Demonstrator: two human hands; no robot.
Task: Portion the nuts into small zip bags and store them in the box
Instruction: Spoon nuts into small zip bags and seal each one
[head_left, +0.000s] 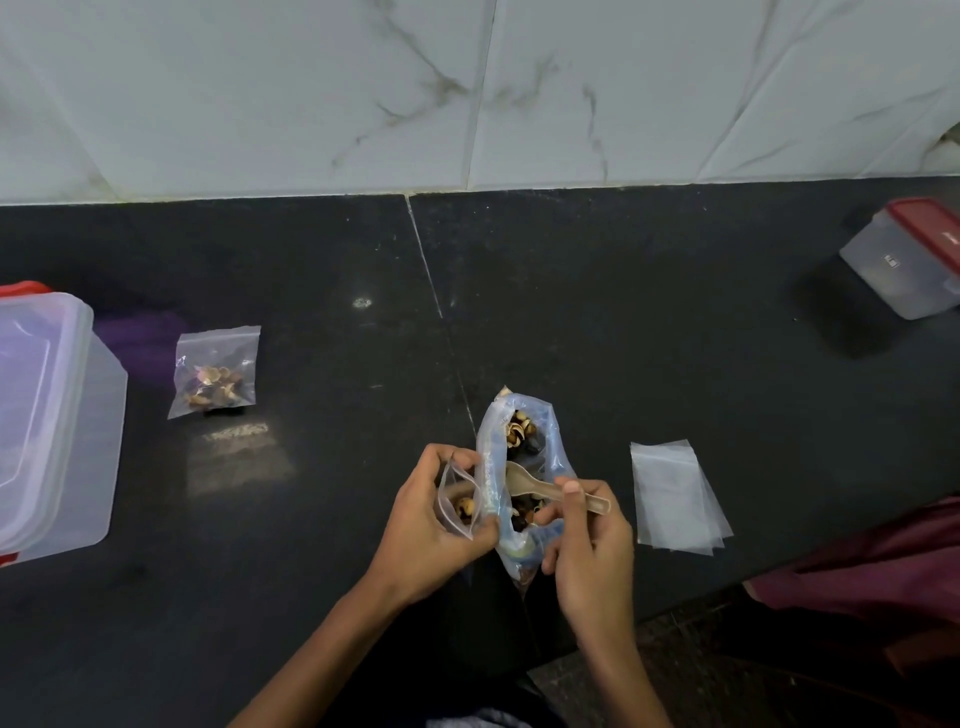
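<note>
Head view looks down on a dark stone counter (649, 322) backed by a pale marbled wall (467, 88); the left hand (431, 525) grips a small zip bag (457, 501) by its mouth, fingers curled round the rim and holding it spread, with a few nuts visible inside; just beside it, touching, stands the large bag of nuts (519, 467), its mouth gaping toward the camera and brown nuts and pale shell pieces showing within; the right hand (587, 540) pinches the handle of a beige plastic spoon (550, 488), thumb on top, the bowl of the spoon lying inside the large bag's opening; whether the spoon carries any nuts cannot be told; the lower fingers of that hand also rest against the large bag's near edge; to the right of the hands a stack of empty zip bags (675, 493) lies flat on the counter; to the left, well apart, one filled zip bag (215, 371) lies flat with nuts gathered at its lower end; at the far left edge sits a clear plastic box (57, 415) with its translucent lid on and a red rim showing; at the far right a second clear container (904, 260) with a red lid stands near the wall, partly cut off by the frame.
</note>
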